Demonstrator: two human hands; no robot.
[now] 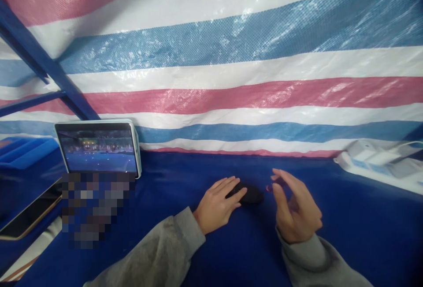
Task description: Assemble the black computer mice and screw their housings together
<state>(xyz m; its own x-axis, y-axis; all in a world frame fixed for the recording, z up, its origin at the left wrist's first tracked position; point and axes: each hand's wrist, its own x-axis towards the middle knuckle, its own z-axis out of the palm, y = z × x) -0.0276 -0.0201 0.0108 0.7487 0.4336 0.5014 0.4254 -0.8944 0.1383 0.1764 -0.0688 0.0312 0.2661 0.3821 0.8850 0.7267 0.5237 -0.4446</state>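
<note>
My left hand [218, 205] lies over the left end of a black oval object [251, 194], shaped like a computer mouse. Its fingers curl over the top and front edge and hold the object against the blue table surface. To the right of it, my right hand [295, 207] is raised a little, thumb and index finger brought together. A small reddish thing [269, 188] shows at their tips, too small and blurred to name. A narrow gap separates this hand from the black object.
A tablet or phone in a pale case [99, 148] stands at the left, playing a video. Nearby lie a dark-screened phone [31, 210] and a blue tray [29, 152]. A white power strip [373, 172] sits at the right. Striped plastic sheeting [231, 71] hangs behind.
</note>
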